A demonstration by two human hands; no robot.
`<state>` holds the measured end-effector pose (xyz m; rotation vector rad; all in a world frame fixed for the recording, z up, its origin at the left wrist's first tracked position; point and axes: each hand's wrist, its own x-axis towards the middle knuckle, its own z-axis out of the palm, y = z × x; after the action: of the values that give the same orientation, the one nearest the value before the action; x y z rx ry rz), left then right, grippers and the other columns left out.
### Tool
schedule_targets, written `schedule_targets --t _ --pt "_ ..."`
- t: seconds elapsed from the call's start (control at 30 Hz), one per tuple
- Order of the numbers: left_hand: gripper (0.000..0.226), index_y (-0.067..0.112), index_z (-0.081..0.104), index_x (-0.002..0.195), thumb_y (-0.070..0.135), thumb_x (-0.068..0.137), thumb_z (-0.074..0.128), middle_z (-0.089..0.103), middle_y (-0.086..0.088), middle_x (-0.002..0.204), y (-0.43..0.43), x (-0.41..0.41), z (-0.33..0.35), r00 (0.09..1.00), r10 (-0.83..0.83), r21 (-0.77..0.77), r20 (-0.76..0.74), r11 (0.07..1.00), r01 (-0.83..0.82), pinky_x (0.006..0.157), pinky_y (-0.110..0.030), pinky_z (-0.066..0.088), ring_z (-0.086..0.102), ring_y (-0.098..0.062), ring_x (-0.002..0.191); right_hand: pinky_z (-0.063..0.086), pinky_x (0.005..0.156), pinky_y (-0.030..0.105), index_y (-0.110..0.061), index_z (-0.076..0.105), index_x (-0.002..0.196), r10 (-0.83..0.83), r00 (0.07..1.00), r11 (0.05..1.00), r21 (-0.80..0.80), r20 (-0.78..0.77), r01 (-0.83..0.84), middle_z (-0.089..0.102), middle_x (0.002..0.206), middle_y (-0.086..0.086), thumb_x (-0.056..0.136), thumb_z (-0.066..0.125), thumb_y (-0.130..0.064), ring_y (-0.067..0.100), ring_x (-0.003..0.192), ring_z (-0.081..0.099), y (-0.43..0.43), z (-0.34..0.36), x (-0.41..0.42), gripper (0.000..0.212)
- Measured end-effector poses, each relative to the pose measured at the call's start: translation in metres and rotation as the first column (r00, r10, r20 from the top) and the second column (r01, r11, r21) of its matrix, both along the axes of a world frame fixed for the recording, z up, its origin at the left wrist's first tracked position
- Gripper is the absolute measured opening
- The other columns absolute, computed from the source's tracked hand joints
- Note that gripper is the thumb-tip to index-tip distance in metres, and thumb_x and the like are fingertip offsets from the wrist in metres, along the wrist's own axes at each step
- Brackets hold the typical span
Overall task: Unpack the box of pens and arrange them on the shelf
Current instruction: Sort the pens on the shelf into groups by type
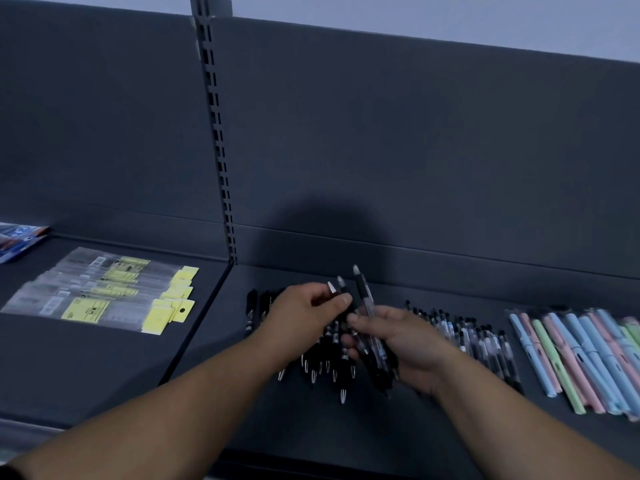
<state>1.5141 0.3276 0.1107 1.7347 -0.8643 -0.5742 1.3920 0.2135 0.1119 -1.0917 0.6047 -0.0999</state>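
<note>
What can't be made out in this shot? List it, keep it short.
Head view:
- Pen box: not in frame.
- Held pens: gripped by the left hand and right hand, motion-blurred; count and print unreadable.
- Black pens on the shelf: partly covered by both hands.
- Pastel pens: cut off by the right edge.
- Yellow-tagged packets: print too small.
- Blue packet: cut off by the left edge.

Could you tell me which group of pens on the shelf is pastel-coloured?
The pastel pens at far right: pink, blue and green; the rest are black.
</note>
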Motion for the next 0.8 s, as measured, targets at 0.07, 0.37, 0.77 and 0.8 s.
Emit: schedule_targets --t 0.07,0.37,0.77,0.8 --pt "0.019 0.016 0.071 0.082 0.032 0.088 0.065 0.066 -0.001 0.069 -0.002 -0.001 0.004 0.981 0.007 -0.038 -0.193 0.999 -0.014 0.059 -0.021 0.049 0.057 -0.009 0.06 0.058 0.056 0.028 -0.006 0.064 0.089 0.015 1.0 1.0 -0.009 0.009 -0.015 0.07 0.077 0.01 0.074 0.072 -0.012 0.017 0.066 0.069 0.001 0.003 -0.001 0.018" --pt "0.012 0.007 0.07 0.093 0.018 0.088 0.065 0.064 -0.003 0.082 -0.012 0.001 0.006 0.878 -0.075 -0.12 -0.472 0.993 0.02 0.069 -0.02 0.051 0.057 -0.008 0.071 0.055 0.052 0.028 -0.014 0.063 0.094 0.098 0.988 0.988 -0.104 -0.121 -0.111 0.073 0.086 0.008 0.081 0.068 -0.028 0.016 0.064 0.068 -0.009 0.01 -0.021 0.02" --pt "0.006 0.008 0.065 0.09 0.003 0.087 0.063 0.068 -0.001 0.075 -0.058 -0.038 -0.009 0.878 -0.078 -0.218 -0.473 0.975 -0.031 0.064 -0.016 0.053 0.069 -0.01 0.071 0.049 0.044 0.019 -0.016 0.067 0.081 -0.571 0.809 0.819 0.024 0.139 0.573 0.062 0.059 -0.001 0.087 0.069 -0.021 0.006 0.047 0.057 -0.073 0.005 -0.066 0.007" --pt "0.006 0.008 0.063 0.09 0.003 0.087 0.064 0.068 -0.001 0.073 -0.061 -0.044 -0.011 0.905 -0.099 -0.174 -0.413 0.984 0.028 0.063 -0.017 0.052 0.067 -0.011 0.069 0.048 0.043 0.019 -0.018 0.067 0.077 -0.583 0.8 0.809 0.011 0.143 0.588 0.06 0.057 -0.001 0.087 0.069 -0.022 0.005 0.046 0.055 -0.078 0.006 -0.071 0.011"
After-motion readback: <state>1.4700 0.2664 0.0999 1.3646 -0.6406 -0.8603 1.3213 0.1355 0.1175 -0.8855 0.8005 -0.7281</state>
